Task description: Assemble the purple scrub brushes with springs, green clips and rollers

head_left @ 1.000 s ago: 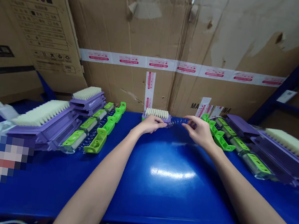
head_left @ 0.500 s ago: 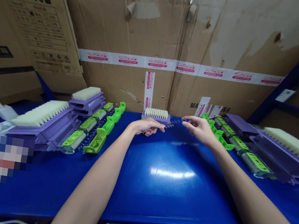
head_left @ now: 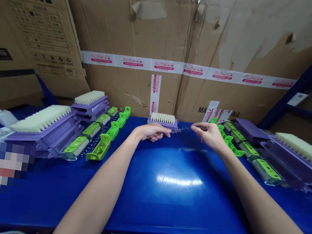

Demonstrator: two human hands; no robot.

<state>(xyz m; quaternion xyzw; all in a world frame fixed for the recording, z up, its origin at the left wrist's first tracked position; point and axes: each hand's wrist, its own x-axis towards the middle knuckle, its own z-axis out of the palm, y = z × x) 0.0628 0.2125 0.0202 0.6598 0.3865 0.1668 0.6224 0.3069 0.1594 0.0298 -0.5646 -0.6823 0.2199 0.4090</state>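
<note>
At far left, a printed cardboard box (head_left: 36, 32) stands with its contents hidden, and a white plug (head_left: 5, 118) with a cable lies below it. Next come purple vented housings (head_left: 54, 133), open slots in their sides, with cream ridged blocks (head_left: 43, 115) on top. Just right of them is a slanting row of clear-sided cases (head_left: 76, 148) with green perforated pieces at their tops; what else they hold is too small to tell. Fine wire coils (head_left: 89, 147) lie between these and a row of green brackets (head_left: 100, 147). Near the middle, a small purple brush-like block (head_left: 163, 120) with cream ridges sits at the back of the blue table (head_left: 175, 202). In front of it, the left hand (head_left: 155, 132) is curled around one end of a thin wire spring (head_left: 182, 129), which stretches just above the table to the right hand (head_left: 204, 133), whose thumb and fingers pinch the other end. Further right stand more green brackets (head_left: 230, 145), another row of clear cases (head_left: 266, 170) with green tops, then purple housings (head_left: 289, 168), one under a long cream block (head_left: 306, 151).
</note>
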